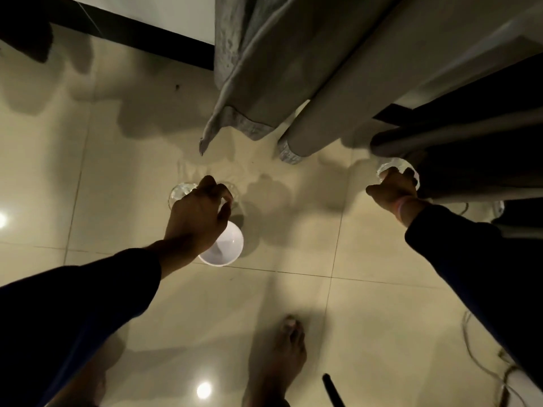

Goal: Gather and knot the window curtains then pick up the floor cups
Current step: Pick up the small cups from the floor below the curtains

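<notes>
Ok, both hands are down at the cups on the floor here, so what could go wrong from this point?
1. The left hand reaches over clear cups crowded against a white cup; lifting one could tip a neighbour.
2. The right hand grips a clear cup right under the curtain hem, which could snag it.
3. A bare foot stands close on the glossy tile floor; a spill there might be slippery.

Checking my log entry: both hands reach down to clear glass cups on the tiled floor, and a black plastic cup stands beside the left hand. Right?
Not quite. In the head view the plastic cup beside the left hand is white, not black. Both hands, including the right hand, do reach clear glass cups on the tiled floor.
</notes>
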